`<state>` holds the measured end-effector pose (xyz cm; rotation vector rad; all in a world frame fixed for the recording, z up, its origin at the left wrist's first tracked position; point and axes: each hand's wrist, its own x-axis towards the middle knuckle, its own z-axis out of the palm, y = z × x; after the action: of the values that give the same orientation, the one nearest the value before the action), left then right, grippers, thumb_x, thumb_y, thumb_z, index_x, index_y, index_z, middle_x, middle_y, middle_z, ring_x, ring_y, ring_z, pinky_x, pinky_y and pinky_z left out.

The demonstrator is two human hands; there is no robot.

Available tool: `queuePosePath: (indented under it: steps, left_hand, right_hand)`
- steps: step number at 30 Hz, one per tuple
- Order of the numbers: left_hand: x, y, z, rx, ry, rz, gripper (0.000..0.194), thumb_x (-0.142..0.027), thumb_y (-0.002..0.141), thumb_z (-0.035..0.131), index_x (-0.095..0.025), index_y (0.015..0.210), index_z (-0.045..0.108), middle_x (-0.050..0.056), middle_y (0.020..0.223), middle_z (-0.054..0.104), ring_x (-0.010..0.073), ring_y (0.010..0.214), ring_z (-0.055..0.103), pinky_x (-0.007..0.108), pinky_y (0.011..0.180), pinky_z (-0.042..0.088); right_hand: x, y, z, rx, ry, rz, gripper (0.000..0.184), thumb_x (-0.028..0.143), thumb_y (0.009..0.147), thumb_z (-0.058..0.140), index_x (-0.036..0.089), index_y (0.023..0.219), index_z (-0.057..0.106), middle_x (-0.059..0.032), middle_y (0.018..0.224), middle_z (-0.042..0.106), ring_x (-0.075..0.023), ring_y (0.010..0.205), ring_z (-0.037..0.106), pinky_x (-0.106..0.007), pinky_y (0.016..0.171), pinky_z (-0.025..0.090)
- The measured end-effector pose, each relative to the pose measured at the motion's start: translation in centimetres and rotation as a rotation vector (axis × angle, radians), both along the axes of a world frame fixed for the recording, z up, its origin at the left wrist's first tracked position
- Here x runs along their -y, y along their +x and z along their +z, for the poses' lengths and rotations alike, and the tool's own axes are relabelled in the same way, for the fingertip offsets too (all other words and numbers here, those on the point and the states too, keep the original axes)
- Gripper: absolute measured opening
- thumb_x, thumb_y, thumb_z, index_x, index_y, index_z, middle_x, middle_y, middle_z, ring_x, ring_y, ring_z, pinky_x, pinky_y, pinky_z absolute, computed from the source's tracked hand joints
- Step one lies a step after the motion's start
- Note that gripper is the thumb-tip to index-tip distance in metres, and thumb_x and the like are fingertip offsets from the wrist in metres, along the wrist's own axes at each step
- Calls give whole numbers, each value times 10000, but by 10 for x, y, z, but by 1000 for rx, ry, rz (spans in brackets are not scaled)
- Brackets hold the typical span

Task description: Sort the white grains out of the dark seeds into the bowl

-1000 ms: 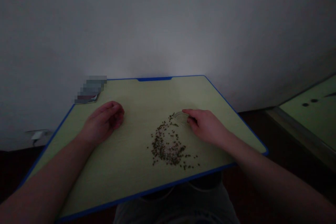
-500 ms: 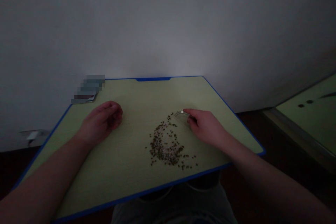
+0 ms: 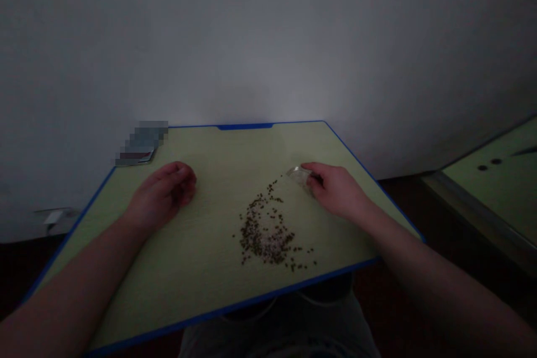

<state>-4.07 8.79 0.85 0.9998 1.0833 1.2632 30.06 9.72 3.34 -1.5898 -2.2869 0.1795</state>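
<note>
On my feed, the right hand [image 3: 338, 187] grips a small transparent dish with a curved rim [image 3: 297, 173], glass or clear plastic, at the near-right side of the rim, thumb and fingers pinching it. It sits right of centre over the pale yellow-green tabletop with blue edging [image 3: 201, 274]; I can't tell whether it touches the surface. I judge it light and stiff, a little slippery along its smooth wall, and breakable if it is glass, so I favour a rim pinch like this one.

I can't make out anything inside the dish. The tiny dark-brown grains [image 3: 249, 235] and the whitish grains [image 3: 272, 240] lie loose in a mixed heap, in no container, with a thin dark trail reaching towards the dish. They look hard, dry and quick to roll or scatter.

The left hand [image 3: 161, 193] rests apart, fingers curled inward; I can't tell whether they enclose anything.
</note>
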Motion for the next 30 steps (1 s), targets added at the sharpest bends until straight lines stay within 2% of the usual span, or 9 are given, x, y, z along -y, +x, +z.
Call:
queuePosePath:
  steps: [4, 13, 19, 24, 30]
  left_hand:
    - [0, -3, -2, -17, 8, 5, 142, -276, 763, 626, -168, 686, 576, -11, 544, 556, 88, 414, 465, 173, 340, 344]
    - [1, 1, 1, -3, 9, -2, 133, -252, 774, 609, -164, 687, 559, -6, 562, 560, 89, 423, 459, 184, 351, 343]
    - [1, -1, 1, -5, -1, -12, 149, -278, 769, 625, -165, 697, 560, -9, 551, 552, 88, 424, 464, 179, 354, 344]
    - [0, -2, 0, -5, -16, -3, 140, -267, 747, 647, -165, 704, 563, -7, 558, 569, 92, 427, 477, 180, 353, 350]
    - [1, 0, 2, -17, 2, -2, 152, -268, 763, 631, -164, 689, 549, -8, 555, 558, 88, 425, 469, 177, 355, 338]
  right_hand:
    - [-8, -5, 0, 55, -5, 9, 387, 150, 846, 479, 146, 1197, 641, -122, 1013, 733, -245, 893, 681, -350, 781, 496]
    - [9, -10, -1, 17, -50, 95, 379, 155, 868, 464, 173, 1207, 635, -90, 1052, 729, -214, 890, 679, -320, 781, 495]
    - [10, -12, 1, -2, -42, 70, 376, 158, 868, 465, 163, 1204, 633, -77, 924, 749, -198, 783, 683, -302, 721, 494]
    - [19, -20, -3, 3, -42, 108, 376, 153, 870, 463, 164, 1205, 635, -89, 1085, 722, -207, 915, 684, -298, 803, 490]
    - [13, -16, -2, 74, -31, -7, 371, 160, 863, 461, 143, 1181, 652, -124, 1063, 725, -246, 897, 691, -343, 790, 503]
